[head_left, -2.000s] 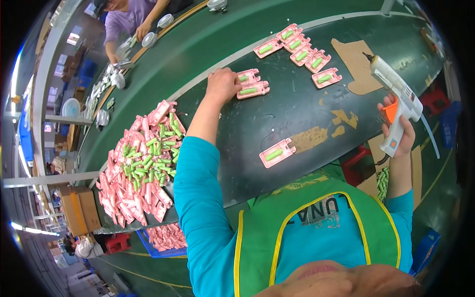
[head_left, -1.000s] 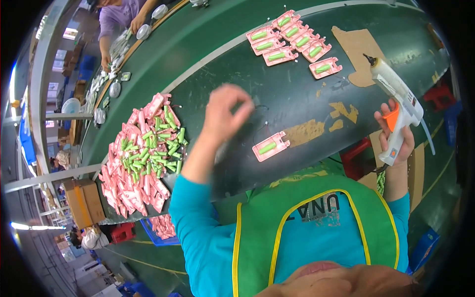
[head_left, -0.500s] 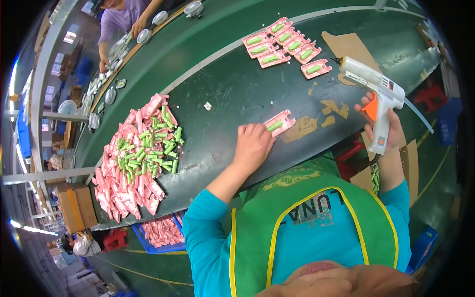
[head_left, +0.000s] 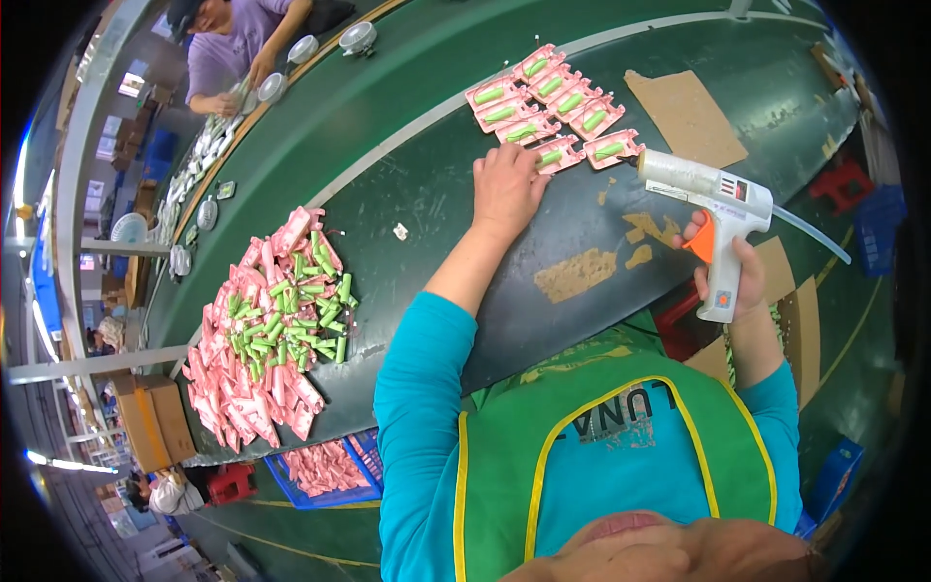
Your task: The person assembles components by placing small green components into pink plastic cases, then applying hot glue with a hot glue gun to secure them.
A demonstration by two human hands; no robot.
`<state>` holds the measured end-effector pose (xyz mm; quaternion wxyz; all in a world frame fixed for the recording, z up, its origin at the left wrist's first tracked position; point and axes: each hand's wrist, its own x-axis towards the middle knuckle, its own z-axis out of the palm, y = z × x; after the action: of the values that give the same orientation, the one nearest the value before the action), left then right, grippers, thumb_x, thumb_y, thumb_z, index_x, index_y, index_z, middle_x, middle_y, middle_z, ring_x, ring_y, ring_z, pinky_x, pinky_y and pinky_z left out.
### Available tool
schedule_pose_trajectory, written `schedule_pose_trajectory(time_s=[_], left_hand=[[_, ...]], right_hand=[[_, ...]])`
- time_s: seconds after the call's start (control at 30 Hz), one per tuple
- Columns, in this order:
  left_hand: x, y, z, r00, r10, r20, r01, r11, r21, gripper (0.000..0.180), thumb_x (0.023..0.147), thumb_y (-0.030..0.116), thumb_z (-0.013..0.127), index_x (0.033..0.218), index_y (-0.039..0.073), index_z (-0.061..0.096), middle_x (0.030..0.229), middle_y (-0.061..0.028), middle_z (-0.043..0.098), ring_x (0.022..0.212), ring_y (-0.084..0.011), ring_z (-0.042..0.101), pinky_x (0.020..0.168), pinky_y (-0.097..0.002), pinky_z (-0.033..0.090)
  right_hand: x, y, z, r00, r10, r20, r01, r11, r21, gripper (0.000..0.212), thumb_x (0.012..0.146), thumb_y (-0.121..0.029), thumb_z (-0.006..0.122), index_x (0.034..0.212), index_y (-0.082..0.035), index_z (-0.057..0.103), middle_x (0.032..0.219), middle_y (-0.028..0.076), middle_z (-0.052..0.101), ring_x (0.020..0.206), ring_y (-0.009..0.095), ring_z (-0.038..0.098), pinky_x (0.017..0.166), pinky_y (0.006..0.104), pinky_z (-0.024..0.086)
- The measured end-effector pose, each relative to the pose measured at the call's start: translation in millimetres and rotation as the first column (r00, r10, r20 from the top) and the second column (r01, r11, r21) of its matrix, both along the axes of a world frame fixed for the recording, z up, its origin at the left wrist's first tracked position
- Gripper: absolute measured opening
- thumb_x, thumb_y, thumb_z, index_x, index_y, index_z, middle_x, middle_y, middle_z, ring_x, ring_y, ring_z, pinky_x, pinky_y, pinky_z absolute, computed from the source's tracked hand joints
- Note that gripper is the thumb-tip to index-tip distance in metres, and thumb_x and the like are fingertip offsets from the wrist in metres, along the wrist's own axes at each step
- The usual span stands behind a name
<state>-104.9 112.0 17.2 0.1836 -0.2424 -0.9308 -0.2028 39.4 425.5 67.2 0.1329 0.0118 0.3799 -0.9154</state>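
Observation:
My left hand is stretched forward, its fingers at the left end of a pink plastic casing with a green cylindrical battery in it. That casing lies at the near edge of a group of similar pink casings, each with a green cell. My fingers partly cover its end. In my right hand is a white hot glue gun with an orange trigger, its nozzle pointing left toward the nearest casings. A translucent glue stick sticks out of its back.
A heap of pink casings and green batteries covers the bench's left part. A cardboard piece lies beyond the glue gun. Dried brown patches mark the bench. Below stands a blue crate of pink parts. Another person works across.
My left hand has moved the pink casing forward from the near bench edge to the group. The glue gun has come slightly left and lower, off the cardboard.

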Motion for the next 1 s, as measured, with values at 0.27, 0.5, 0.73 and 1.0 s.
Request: schedule_pose_trajectory(time_s=[0.27,0.5,0.73,1.0], left_hand=[[91,-79,38,0.976,-0.14,0.165,0.053,0.893,0.447,0.011,0.073,0.002,0.056,0.078,0.006,0.064,0.09,-0.0098,0.062,0.091,-0.0271,0.059,0.084,-0.0367,0.045],[240,-204,42,0.846,0.461,0.268,-0.531,0.675,0.512,0.007,0.085,0.002,0.059,0.091,0.003,0.062,0.088,-0.011,0.062,0.082,-0.0248,0.06,0.075,-0.0331,0.048],[372,-339,11,0.36,0.929,0.087,-0.878,0.306,0.367,0.011,0.089,0.012,0.065,0.086,0.001,0.066,0.084,-0.014,0.067,0.078,-0.0278,0.065,0.074,-0.0359,0.05],[379,-415,-13,0.234,0.963,-0.131,-0.926,0.262,0.274,0.059,0.083,0.038,0.071,0.134,0.013,0.053,0.149,-0.0251,0.033,0.139,-0.0442,0.027,0.113,-0.0536,0.023]], right_hand=[[-32,-6,-2,0.995,0.095,-0.031,-0.094,0.995,0.029,0.068,0.091,-0.037,0.059,0.138,0.006,0.036,0.122,0.019,0.056,0.123,0.035,0.053,0.054,0.0287,0.062],[-63,14,14,0.973,0.092,-0.212,-0.049,0.979,0.198,0.058,0.1,-0.034,0.047,0.14,0.005,0.032,0.127,0.017,0.046,0.127,0.03,0.043,0.05,0.0231,0.054],[-90,-7,20,0.955,0.173,-0.241,-0.102,0.954,0.283,0.054,0.101,-0.033,0.045,0.139,0.004,0.035,0.128,0.015,0.048,0.128,0.027,0.045,0.05,0.0208,0.05],[-86,-21,14,0.98,0.114,-0.162,-0.052,0.938,0.344,0.053,0.103,-0.03,0.044,0.143,0.004,0.034,0.136,0.016,0.049,0.129,0.028,0.048,0.051,0.0224,0.05]])
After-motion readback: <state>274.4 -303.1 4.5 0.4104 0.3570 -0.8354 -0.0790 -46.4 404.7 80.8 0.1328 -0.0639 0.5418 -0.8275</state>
